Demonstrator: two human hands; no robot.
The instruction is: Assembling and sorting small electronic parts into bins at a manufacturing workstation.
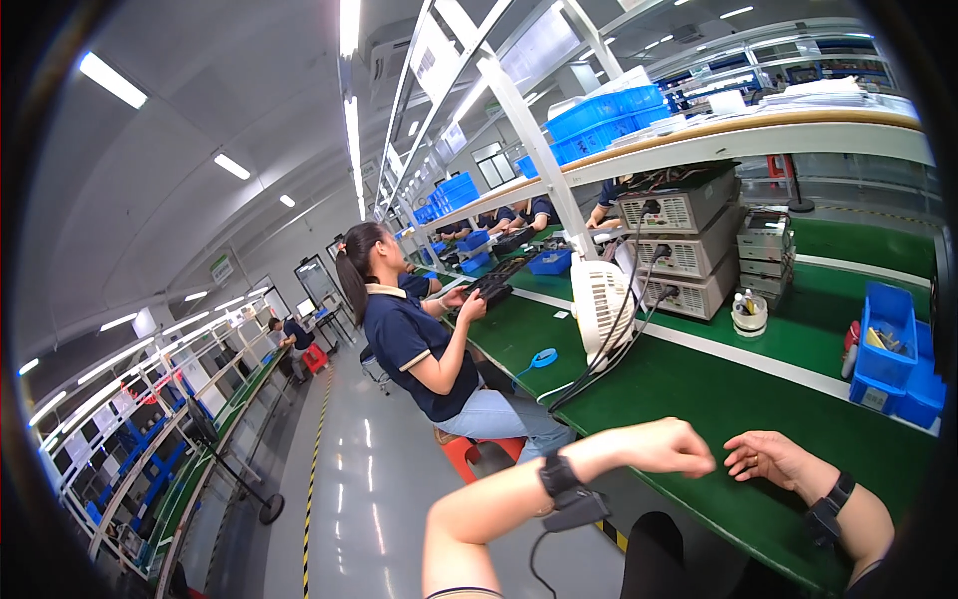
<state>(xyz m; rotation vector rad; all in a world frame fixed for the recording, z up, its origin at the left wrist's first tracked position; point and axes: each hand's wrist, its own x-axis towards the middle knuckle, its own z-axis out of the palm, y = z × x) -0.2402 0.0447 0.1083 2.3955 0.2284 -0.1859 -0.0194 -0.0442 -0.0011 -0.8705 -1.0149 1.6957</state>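
Note:
My left hand [671, 447] is raised over the near edge of the green workbench [649, 384], its fingers curled into a loose fist with nothing visible in them. Just to its right, my right hand [768, 459] hovers over the same bench, fingers bent but apart and holding nothing. The two hands face each other with a small gap between them. A black strap with a small box [561, 479] circles my left wrist, and a cable hangs from it. Another black strap [830, 507] is around my right wrist.
To the left a seated co-worker [414, 339] handles a black part [489, 285]. A white fan [601, 309] with cables, a blue ring-shaped item [542, 357], stacked grey instruments [684, 255], a white cup [748, 314] and blue bins [888, 344] stand farther back. A shelf [738, 135] spans above.

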